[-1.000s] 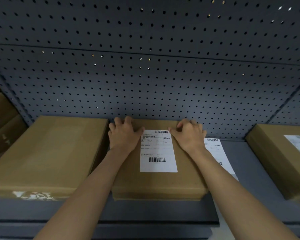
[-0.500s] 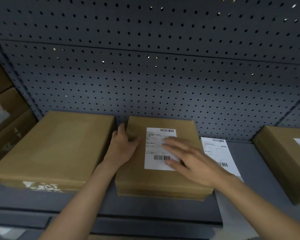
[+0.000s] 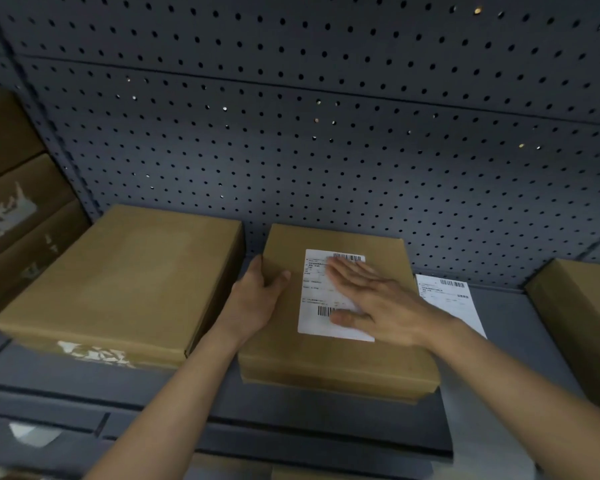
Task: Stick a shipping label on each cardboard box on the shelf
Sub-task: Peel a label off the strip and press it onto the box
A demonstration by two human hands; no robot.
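A flat cardboard box (image 3: 336, 362) lies in the middle of the grey shelf (image 3: 520, 344). A white shipping label (image 3: 314, 299) with barcodes lies on its top. My right hand (image 3: 378, 303) presses flat on the label with straight fingers. My left hand (image 3: 257, 299) holds the box's left edge, thumb on top and fingers down the side. A second loose label (image 3: 447, 299) lies on the shelf just right of the box. A larger box (image 3: 118, 282) with a bare top sits to the left.
Another box (image 3: 582, 323) stands at the right edge, with a sliver of white label at the frame border. Stacked boxes (image 3: 18, 216) fill the far left bay. A dark perforated back panel (image 3: 326, 133) rises behind the shelf.
My right hand moved from the label's top corner onto its face and now slides flat up it. My left hand shifted from the label's top corner to the box's left edge.
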